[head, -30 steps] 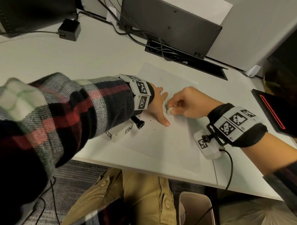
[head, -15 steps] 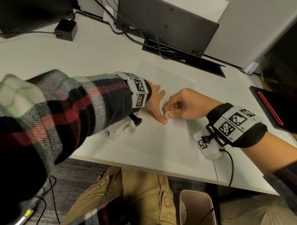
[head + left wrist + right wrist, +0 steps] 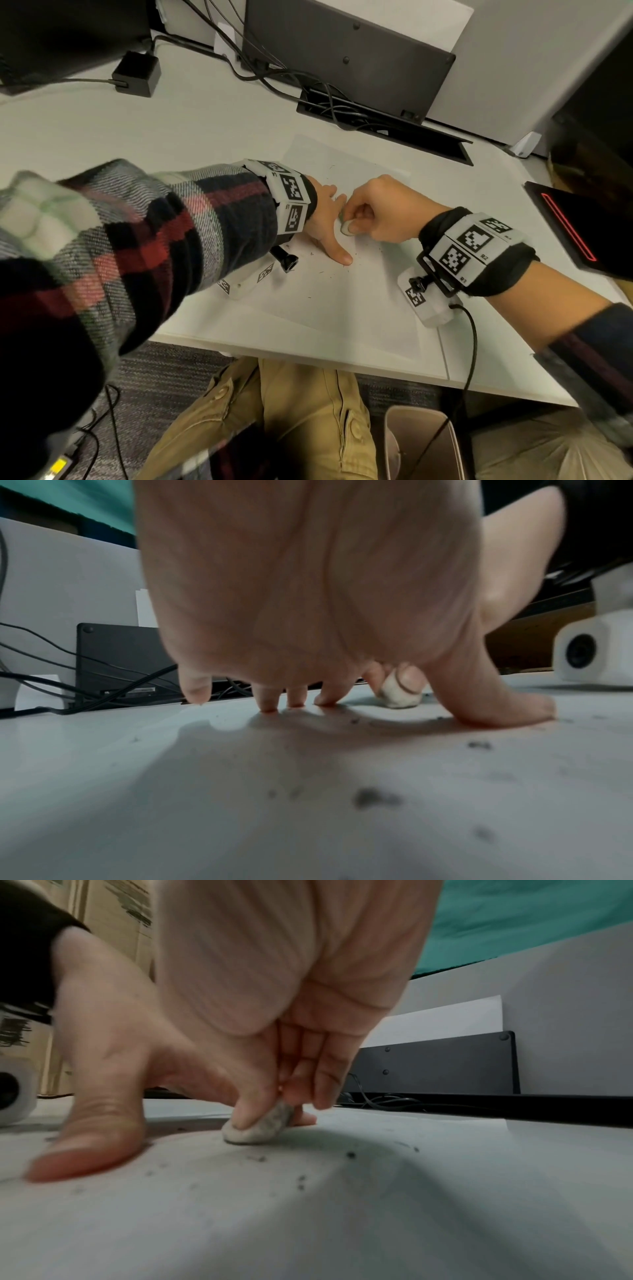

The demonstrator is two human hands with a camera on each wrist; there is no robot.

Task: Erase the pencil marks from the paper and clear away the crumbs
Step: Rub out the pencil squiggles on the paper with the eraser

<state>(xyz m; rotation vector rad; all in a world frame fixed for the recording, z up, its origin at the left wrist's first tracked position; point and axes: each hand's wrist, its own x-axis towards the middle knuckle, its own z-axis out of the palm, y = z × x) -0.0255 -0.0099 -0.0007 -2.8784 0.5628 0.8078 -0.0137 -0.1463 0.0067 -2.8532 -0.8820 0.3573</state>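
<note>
A white sheet of paper (image 3: pixel 346 301) lies on the desk, dotted with dark eraser crumbs (image 3: pixel 322 272). My left hand (image 3: pixel 327 226) rests spread on the paper, fingertips (image 3: pixel 267 704) and thumb pressing it flat. My right hand (image 3: pixel 380 212) pinches a small grey-white eraser (image 3: pixel 346 229) between thumb and fingers, its lower edge touching the paper right beside my left thumb. The eraser (image 3: pixel 257 1127) looks smudged with graphite in the right wrist view, and it shows behind my left thumb as a pale eraser (image 3: pixel 399 693). More crumbs (image 3: pixel 301 1180) lie scattered near it.
A black monitor back (image 3: pixel 346 54) and a cable tray (image 3: pixel 376 123) with wires stand behind the paper. A power adapter (image 3: pixel 137 73) sits at the far left. A black device with a red line (image 3: pixel 579 233) lies at right. A bin (image 3: pixel 421 445) stands under the desk edge.
The right hand has slid the eraser a little away from me along the left thumb, after dipping nearer. The left hand stays pressed on the paper.
</note>
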